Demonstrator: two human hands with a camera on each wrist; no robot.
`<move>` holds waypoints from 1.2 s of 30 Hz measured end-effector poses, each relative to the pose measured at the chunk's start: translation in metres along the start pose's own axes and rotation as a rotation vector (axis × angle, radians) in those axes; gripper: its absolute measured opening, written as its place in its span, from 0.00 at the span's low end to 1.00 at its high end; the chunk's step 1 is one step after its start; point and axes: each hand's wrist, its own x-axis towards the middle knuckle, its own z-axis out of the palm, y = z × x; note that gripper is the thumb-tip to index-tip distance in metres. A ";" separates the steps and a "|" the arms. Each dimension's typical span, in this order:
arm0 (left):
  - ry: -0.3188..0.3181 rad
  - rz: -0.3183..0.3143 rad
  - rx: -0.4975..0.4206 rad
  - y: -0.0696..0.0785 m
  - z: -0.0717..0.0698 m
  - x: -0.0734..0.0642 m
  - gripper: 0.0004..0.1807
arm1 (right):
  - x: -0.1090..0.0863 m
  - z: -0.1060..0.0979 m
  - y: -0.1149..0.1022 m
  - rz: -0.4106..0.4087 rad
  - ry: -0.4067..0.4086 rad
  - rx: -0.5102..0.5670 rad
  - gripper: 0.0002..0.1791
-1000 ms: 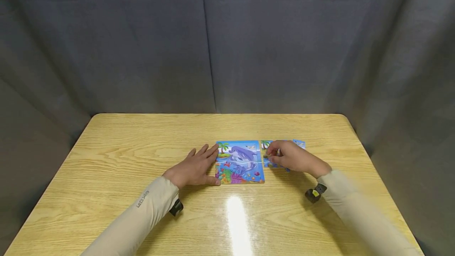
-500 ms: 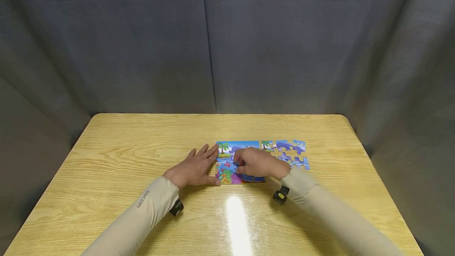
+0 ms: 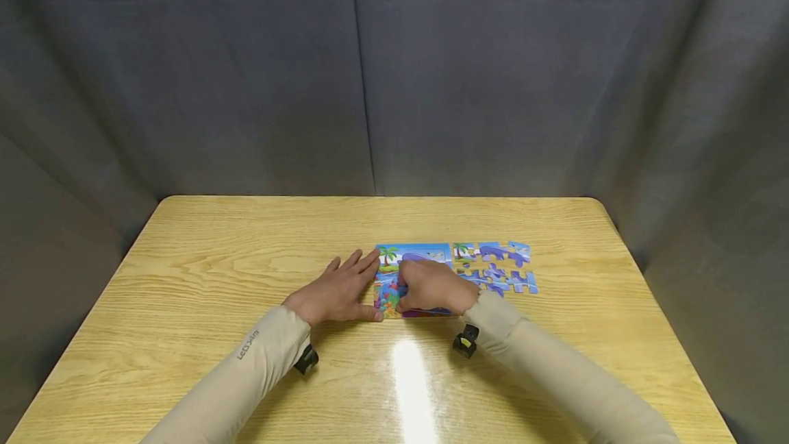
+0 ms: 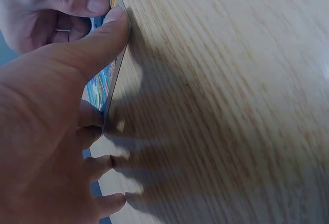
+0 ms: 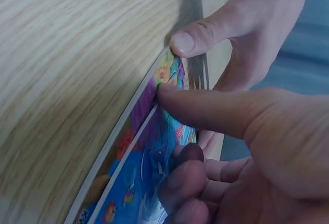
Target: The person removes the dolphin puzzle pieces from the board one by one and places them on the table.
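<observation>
A square board with a sea picture lies near the middle of the table. On it sits a slightly askew thin dolphin picture panel, whose pale near edge stands out from the board's border in the right wrist view. My left hand rests at the board's left side, fingers spread, thumb on the near left corner. Over the board, my right hand has its fingers curled and grips at the panel's left part, thumb at the near corner. This hand hides much of the dolphin.
Several loose jigsaw pieces, with palm tree and dolphin parts, lie just right of the board. The wooden table ends at a grey curtain behind, with more curtain at both sides.
My right hand has come from the loose pieces leftward onto the board, uncovering those pieces, and has shifted a little further left to the panel's edge. My left hand has stayed still.
</observation>
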 end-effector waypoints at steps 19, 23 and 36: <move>0.002 0.000 0.018 0.001 -0.001 -0.001 0.57 | 0.006 0.000 0.013 -0.071 -0.059 0.180 0.16; 0.000 0.000 0.022 0.000 -0.001 -0.001 0.57 | 0.006 -0.001 0.016 -0.071 -0.082 0.262 0.14; 0.002 -0.002 0.020 0.000 0.001 0.000 0.57 | -0.001 -0.012 0.033 -0.299 -0.114 0.466 0.06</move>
